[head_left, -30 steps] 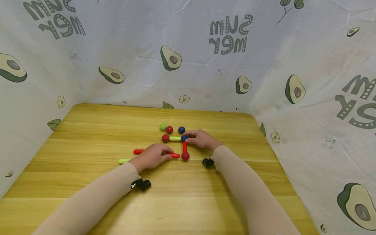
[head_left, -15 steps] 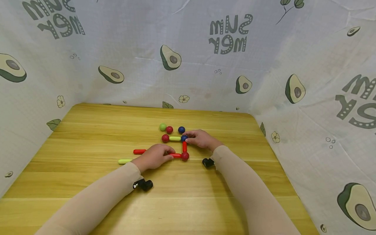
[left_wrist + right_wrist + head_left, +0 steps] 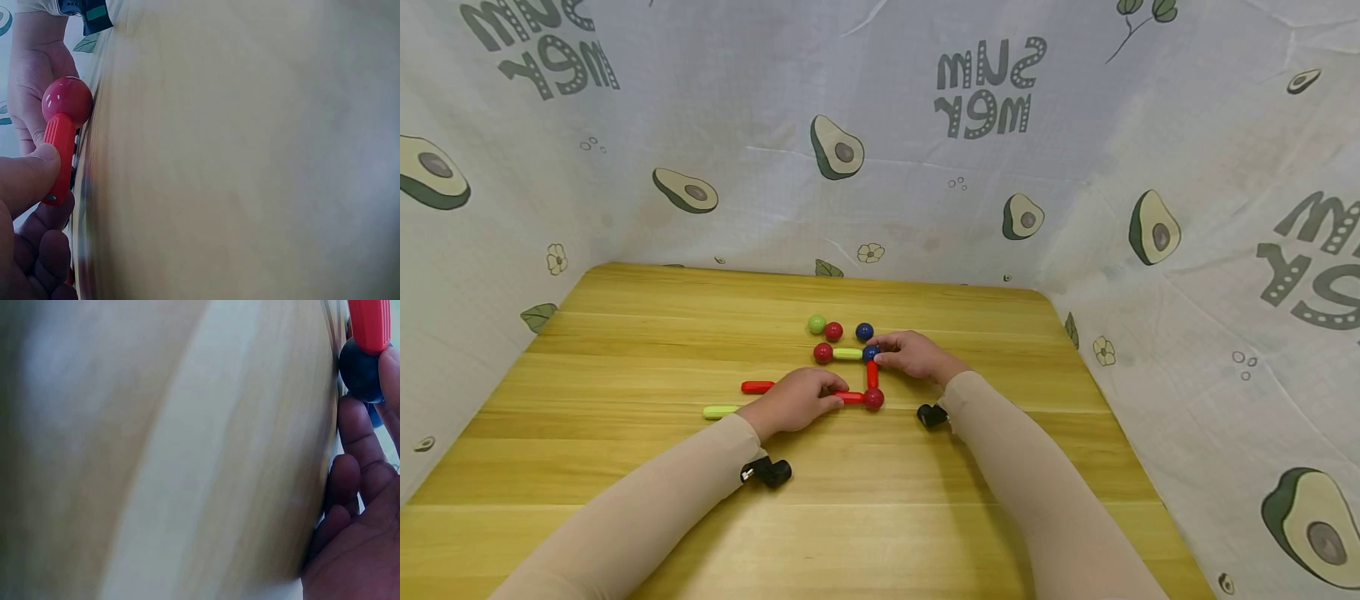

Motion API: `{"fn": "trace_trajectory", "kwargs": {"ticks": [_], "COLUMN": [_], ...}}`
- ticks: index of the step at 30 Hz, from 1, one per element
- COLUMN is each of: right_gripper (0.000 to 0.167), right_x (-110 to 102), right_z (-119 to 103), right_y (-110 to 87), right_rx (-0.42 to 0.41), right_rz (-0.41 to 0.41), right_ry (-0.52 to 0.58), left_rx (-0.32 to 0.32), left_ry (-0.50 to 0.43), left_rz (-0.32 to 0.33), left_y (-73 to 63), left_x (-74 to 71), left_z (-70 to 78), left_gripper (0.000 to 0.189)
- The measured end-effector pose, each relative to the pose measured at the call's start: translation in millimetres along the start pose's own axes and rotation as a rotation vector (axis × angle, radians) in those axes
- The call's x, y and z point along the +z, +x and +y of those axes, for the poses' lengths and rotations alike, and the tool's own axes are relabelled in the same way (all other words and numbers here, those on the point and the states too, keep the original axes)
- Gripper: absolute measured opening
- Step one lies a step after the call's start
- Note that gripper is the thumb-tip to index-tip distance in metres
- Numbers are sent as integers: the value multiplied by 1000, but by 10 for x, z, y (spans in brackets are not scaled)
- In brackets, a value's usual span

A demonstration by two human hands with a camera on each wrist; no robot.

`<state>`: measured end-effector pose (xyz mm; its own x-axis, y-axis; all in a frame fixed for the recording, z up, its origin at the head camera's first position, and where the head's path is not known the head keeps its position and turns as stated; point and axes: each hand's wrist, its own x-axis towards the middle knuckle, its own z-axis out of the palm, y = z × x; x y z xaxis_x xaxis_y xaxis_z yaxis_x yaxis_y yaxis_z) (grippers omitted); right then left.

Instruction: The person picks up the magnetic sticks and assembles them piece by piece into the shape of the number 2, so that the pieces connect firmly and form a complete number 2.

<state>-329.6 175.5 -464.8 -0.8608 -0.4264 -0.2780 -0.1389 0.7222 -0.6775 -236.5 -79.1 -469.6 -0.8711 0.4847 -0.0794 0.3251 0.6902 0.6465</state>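
My left hand (image 3: 793, 400) pinches a red rod (image 3: 852, 397) between thumb and finger. The rod's right end meets a red ball (image 3: 874, 399), which the left wrist view shows up close. From that ball a shorter-looking red rod (image 3: 872, 375) runs away from me to a blue ball (image 3: 870, 353). My right hand (image 3: 912, 354) holds this blue ball (image 3: 361, 372) between thumb and finger. A yellow-green rod (image 3: 848, 354) joins the blue ball to another red ball (image 3: 823, 352) on its left.
Behind the joined pieces lie a green ball (image 3: 817, 323), a red ball (image 3: 833, 332) and a blue ball (image 3: 865, 332). Another red rod (image 3: 757, 387) and a yellow-green rod (image 3: 720, 412) show partly beside my left hand. Patterned cloth (image 3: 910, 208) borders the wooden table (image 3: 820, 533).
My left hand has moved slightly right, bringing the red rod's end against the near red ball, where a small gap showed before. My right hand has stayed on the blue ball.
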Motion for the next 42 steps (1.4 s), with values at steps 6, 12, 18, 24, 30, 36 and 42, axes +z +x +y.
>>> {"fn": "trace_trajectory", "kwargs": {"ticks": [6, 12, 18, 24, 30, 36, 42], "right_gripper": [36, 36, 36, 36, 34, 35, 34], "right_x": [3, 10, 5, -2, -4, 1, 3], "right_z": [14, 22, 6, 0, -6, -7, -1], "right_y": [5, 16, 5, -5, -7, -11, -6], "right_rx": [-2, 1, 0, 1, 1, -2, -3], "right_rz": [-1, -2, 0, -3, -2, -1, -1], "right_ry": [13, 23, 15, 20, 15, 5, 10], "left_rx": [-2, -2, -13, -22, -26, -23, -19], "left_ry": [-10, -15, -18, -23, -22, -27, -28], "left_rz": [2, -2, -5, -10, -12, -15, -21], "left_y": [2, 5, 3, 4, -2, -9, -7], "left_x": [7, 10, 13, 15, 11, 5, 4], "left_z": [-9, -16, -21, -20, -14, -9, -26], "left_gripper": [24, 24, 24, 24, 25, 26, 28]}}
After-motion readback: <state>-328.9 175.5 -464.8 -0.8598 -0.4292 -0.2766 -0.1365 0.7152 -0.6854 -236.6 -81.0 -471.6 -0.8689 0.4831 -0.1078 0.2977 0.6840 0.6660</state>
